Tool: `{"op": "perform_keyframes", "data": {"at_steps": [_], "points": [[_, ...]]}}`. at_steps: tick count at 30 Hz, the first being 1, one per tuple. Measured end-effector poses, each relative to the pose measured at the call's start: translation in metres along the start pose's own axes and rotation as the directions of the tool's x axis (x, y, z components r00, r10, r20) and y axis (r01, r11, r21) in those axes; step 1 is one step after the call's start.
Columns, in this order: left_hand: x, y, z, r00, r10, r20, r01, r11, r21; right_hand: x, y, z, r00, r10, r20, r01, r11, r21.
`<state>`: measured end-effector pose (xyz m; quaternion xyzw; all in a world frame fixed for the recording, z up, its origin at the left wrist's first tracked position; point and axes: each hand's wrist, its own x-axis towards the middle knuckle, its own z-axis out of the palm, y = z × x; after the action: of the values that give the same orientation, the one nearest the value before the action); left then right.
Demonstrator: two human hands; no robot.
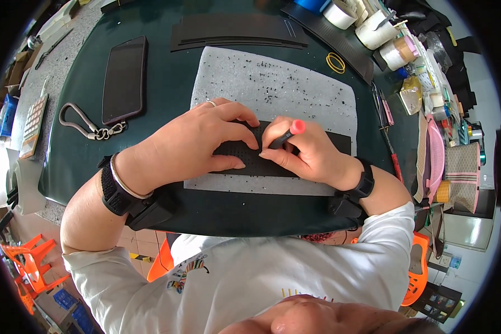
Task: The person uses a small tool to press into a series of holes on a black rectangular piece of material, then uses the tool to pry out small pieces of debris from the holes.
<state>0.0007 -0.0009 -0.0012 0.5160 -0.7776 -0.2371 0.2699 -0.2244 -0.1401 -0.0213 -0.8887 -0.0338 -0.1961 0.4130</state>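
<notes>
Dark green desk, glossy, fills the middle; phone with a grey strap at your left, black sheets stacked at the far edge, yellow band and tubs far right. Beyond: speckled side counter, orange chair lower left, tiled floor. Colourful print on your white shirt, any lettering too small to read.

Black strip: flat, dark, rows of tiny holes, lying on a white sheet sprinkled with black bits, right under your hands. Left hand: grip loose, thumb and fingers spread on the strip, not clenched. Right hand: grip closed round a dark pen-shaped tool, pinkish-red end up, tilted, lower tip at the strip.
</notes>
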Motion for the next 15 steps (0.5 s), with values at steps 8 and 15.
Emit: {"op": "perform_keyframes", "data": {"at_steps": [8,15], "points": [[0.0,-0.0013,0.001,1.0,-0.003,-0.01,0.003,1.0,-0.002,-0.0038,-0.0002,-0.0037,0.997,0.075,0.022,-0.075,0.997,-0.033],[0.0008,-0.0006,0.0,1.0,0.01,-0.005,-0.01,1.0,-0.005,-0.0041,-0.0011,-0.0054,0.996,0.07,0.048,-0.07,0.998,0.005]]}}
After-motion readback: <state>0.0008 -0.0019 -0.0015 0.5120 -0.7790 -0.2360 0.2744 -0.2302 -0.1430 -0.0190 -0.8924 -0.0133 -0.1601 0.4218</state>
